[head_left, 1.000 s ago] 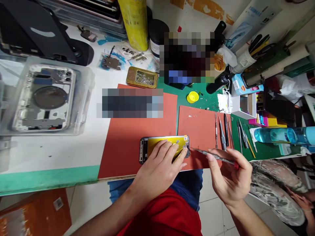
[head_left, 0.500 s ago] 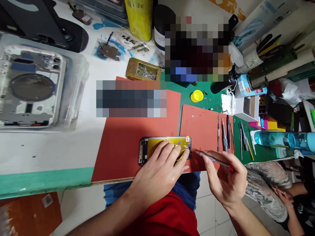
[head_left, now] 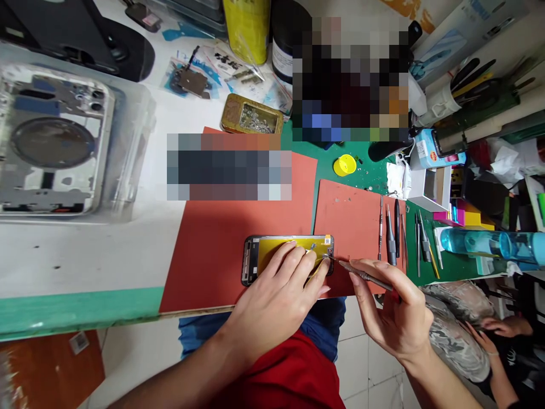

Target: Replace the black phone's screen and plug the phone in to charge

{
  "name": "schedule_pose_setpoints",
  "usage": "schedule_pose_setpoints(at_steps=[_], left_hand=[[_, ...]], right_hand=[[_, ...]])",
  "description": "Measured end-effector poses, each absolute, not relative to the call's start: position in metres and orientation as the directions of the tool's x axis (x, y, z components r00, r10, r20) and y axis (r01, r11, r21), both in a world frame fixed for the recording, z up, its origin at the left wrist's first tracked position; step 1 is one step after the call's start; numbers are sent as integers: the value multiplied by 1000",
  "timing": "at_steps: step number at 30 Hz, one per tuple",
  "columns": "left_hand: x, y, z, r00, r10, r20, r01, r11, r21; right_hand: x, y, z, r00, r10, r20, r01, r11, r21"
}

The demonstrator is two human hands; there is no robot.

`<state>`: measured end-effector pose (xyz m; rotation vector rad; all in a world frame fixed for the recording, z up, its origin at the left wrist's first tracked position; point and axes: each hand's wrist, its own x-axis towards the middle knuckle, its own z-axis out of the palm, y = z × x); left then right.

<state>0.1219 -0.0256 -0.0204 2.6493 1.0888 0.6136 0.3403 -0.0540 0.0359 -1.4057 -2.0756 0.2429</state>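
An opened phone [head_left: 264, 253] with a yellow inside lies on the large red mat [head_left: 213, 244] near the table's front edge. My left hand [head_left: 276, 301] rests flat on it, fingers stretched over the yellow part. My right hand [head_left: 394, 315] pinches a thin metal tool [head_left: 361, 275] with a red end. The tool's tip touches the phone's right end, close to my left fingertips.
A row of metal tools [head_left: 395, 233] lies on a smaller red mat [head_left: 344, 221] to the right. A tin of screws [head_left: 252, 118], a yellow cap [head_left: 344, 165], a clear box holding a phone frame [head_left: 55, 142] and a blue bottle [head_left: 489, 241] stand around. Another person [head_left: 498, 335] sits at the right.
The tool's tip has moved left from beside the phone onto its right end. My left hand has stayed on the phone. The view has shifted slightly.
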Motion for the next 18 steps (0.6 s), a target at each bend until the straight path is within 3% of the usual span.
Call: schedule_pose_setpoints(at_steps=[3,9,18], left_hand=[[122,-24,-18,639,707,303,621,-707,339],[122,-24,-17,644,704,299,623,-709,329],[120,-25,-18,676,683,277,614,-730,300]], right_hand=[[342,-43,47,-387,856,343,753,508,-418],[341,-29,59,-518,798,307,789,585,-188],[335,-24,62,-537,770,344,769,615,-177]])
